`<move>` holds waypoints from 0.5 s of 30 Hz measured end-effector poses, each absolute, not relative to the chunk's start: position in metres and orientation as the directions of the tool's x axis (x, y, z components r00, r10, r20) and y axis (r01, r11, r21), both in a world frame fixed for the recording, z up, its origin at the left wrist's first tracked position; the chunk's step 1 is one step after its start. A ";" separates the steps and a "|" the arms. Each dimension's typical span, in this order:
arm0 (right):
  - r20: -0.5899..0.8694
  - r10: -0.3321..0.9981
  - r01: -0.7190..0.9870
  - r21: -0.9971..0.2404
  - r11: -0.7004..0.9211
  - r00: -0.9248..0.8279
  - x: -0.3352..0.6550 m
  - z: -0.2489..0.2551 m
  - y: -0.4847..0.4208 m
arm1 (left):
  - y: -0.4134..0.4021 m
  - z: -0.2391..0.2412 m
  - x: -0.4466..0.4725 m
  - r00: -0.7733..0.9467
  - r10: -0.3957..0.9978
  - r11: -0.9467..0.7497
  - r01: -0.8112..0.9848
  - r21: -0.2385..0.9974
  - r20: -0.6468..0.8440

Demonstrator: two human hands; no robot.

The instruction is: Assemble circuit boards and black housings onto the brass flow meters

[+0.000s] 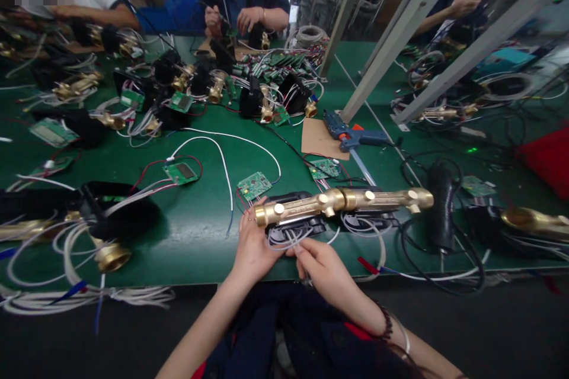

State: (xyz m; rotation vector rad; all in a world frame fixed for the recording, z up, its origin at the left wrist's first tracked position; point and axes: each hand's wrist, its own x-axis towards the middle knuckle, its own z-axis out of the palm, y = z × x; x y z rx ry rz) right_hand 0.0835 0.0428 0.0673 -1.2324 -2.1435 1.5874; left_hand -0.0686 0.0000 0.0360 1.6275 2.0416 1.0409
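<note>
A long brass pipe fitting (342,201) lies across a black housing (288,228) near the front edge of the green table (200,231). My left hand (252,246) grips the brass fitting's left end and the housing under it. My right hand (322,266) is closed in a pinch on thin white wires (284,241) that come out of the housing. A small green circuit board (254,185) lies just behind my left hand, joined by wires.
Several black-and-brass units with boards and wires crowd the far table. A blue glue gun (351,133) rests on brown cardboard (320,139). A brass-ended unit (109,256) and wire bundles lie at left, a black cable (440,207) at right. Other people work across the table.
</note>
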 end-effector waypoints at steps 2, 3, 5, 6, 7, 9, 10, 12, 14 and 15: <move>-0.322 0.725 0.485 -0.874 0.020 -0.609 0.088 0.064 0.046 | 0.000 0.036 -0.068 -0.306 0.933 0.081 0.690 0.719 0.189; -0.319 0.735 0.486 -0.874 0.016 -0.598 0.089 0.064 0.047 | 0.001 0.036 -0.068 -0.308 0.932 0.081 0.689 0.720 0.190; -0.292 0.761 0.497 -0.866 0.046 -0.580 0.087 0.064 0.047 | 0.001 0.035 -0.069 -0.300 0.936 0.080 0.689 0.720 0.183; -0.277 0.771 0.503 -0.862 0.064 -0.573 0.084 0.065 0.047 | 0.000 0.035 -0.070 -0.295 0.939 0.081 0.688 0.722 0.176; -0.269 0.774 0.505 -0.860 0.075 -0.573 0.081 0.066 0.046 | 0.000 0.034 -0.070 -0.291 0.942 0.084 0.685 0.723 0.166; -0.286 0.758 0.498 -0.865 0.059 -0.587 0.075 0.068 0.045 | 0.000 0.033 -0.071 -0.285 0.946 0.088 0.682 0.726 0.153; -0.301 0.744 0.488 -0.872 0.040 -0.597 0.072 0.070 0.045 | 0.000 0.033 -0.072 -0.278 0.948 0.084 0.684 0.725 0.152; -0.322 0.720 0.461 -0.888 -0.003 -0.615 0.067 0.071 0.045 | 0.000 0.032 -0.072 -0.264 0.951 0.072 0.690 0.720 0.159; -0.344 0.704 0.429 -0.901 -0.061 -0.621 0.065 0.071 0.044 | 0.000 0.032 -0.072 -0.259 0.952 0.066 0.695 0.716 0.163; -0.363 0.698 0.413 -0.905 -0.105 -0.617 0.065 0.070 0.043 | 0.000 0.031 -0.072 -0.263 0.951 0.069 0.694 0.717 0.164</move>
